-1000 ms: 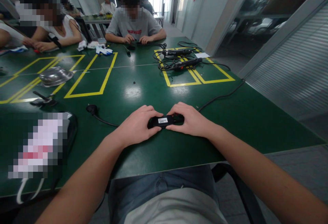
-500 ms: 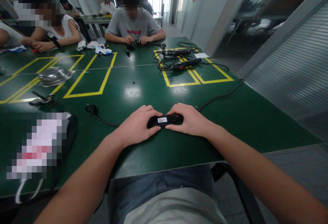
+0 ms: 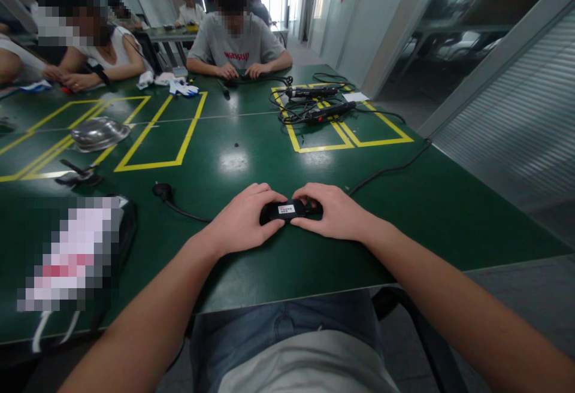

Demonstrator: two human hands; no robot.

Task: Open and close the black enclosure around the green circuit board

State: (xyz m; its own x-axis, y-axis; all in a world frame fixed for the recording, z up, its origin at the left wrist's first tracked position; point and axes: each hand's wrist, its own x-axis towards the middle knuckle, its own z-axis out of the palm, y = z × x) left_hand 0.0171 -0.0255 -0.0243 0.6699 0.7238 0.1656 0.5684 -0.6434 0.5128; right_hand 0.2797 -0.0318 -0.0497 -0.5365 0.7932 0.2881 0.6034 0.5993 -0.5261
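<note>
A small black in-line cord box (image 3: 287,209) with a white printed label lies between my hands, low over the green table near its front edge. My left hand (image 3: 245,216) pinches its left end between thumb and fingers. On the other side my right hand (image 3: 332,210) closes round its right end, fingers above and thumb below. A black cord with a plug (image 3: 162,191) comes out to the left of my left hand. Another black cable (image 3: 386,169) runs from behind my right hand toward the table's right edge. My palms hide part of the box ends.
A pixelated white package (image 3: 74,249) lies at left. Behind it are a dark tool (image 3: 78,174) and a metal bowl (image 3: 101,134). Black corded tools (image 3: 318,102) sit in yellow-taped zones at back right. A co-worker (image 3: 238,51) sits opposite; white gloves (image 3: 183,88) lie nearby.
The camera view has shifted slightly, moving the scene a little to the right. My hands keep the same grip on the cord box, with no clear movement.
</note>
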